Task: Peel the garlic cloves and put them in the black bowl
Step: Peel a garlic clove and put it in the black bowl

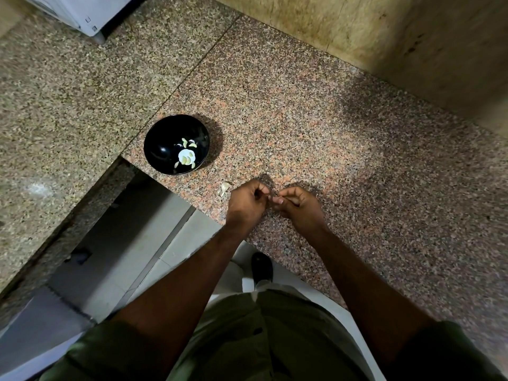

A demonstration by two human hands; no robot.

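A black bowl (pixel 165 138) stands on the granite counter near its front left corner, with several pale peeled garlic cloves (pixel 187 158) inside. One unpeeled clove (pixel 224 188) lies on the counter between the bowl and my hands. My left hand (pixel 247 202) and my right hand (pixel 298 206) meet just above the counter edge, fingers curled, fingertips pinched together over something small between them. That small thing is almost wholly hidden by the fingers; I cannot tell what it is.
The speckled granite counter (pixel 330 127) runs to a beige wall (pixel 398 31) at the back right. A lower granite slab (pixel 55 100) lies to the left, with a white appliance (pixel 82 12) at the far left corner. Tiled floor and a dark shoe (pixel 262 266) show below the counter edge.
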